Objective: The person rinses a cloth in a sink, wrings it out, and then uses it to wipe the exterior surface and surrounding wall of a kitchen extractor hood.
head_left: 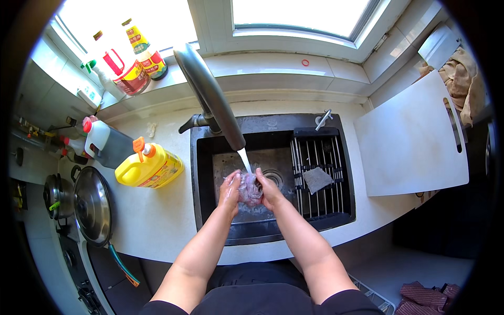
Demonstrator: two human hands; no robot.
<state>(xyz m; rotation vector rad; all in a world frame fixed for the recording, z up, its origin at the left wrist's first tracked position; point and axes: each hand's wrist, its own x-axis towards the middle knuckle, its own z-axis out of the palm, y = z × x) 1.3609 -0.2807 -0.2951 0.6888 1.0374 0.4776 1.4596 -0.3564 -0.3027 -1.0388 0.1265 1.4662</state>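
Under the running faucet (218, 100), a crumpled, wet, pinkish-white cloth (250, 192) is held between both hands in the black sink (239, 230). My left hand (230, 190) grips its left side, fingers curved around it. On the other side, my right hand (269, 190) closes on the cloth with the thumb up near the water stream. Water falls onto the bundle and splashes on the basin floor below. The hands partly hide the cloth, and its exact kind is hard to make out. The drain (273, 177) shows just beyond my right hand.
A metal rack (310, 207) spans the sink's right side, bearing a grey scouring cloth (317, 180). Left stand a yellow pump jug (152, 167), a dark-liquid jug (107, 142) and a lidded pan (93, 207). A white cutting board (407, 144) lies at right. Bottles (131, 73) line the sill.
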